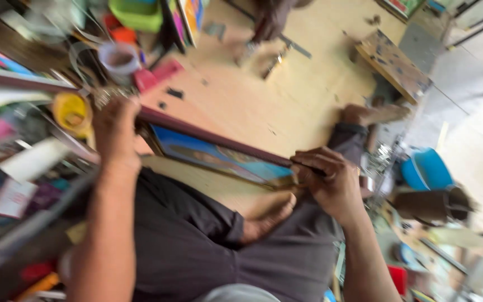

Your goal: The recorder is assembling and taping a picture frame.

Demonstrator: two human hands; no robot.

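The view is blurred by motion. I sit cross-legged on a wooden floor [286, 95] in dark trousers, bare feet showing. A framed picture [225, 159] with a dark maroon frame and a blue image stands on edge across my lap. My left hand [115, 131] grips the frame's upper left end. My right hand [328, 179] closes on the frame's right end, fingers curled over the edge.
Clutter fills the left: a yellow tape roll [71, 112], a clear cup [119, 56], red pieces, a green tub [136, 14], papers. A paint-stained board [395, 61] lies upper right. A blue bowl [427, 169] sits at right. Another person's leg [269, 19] shows at top.
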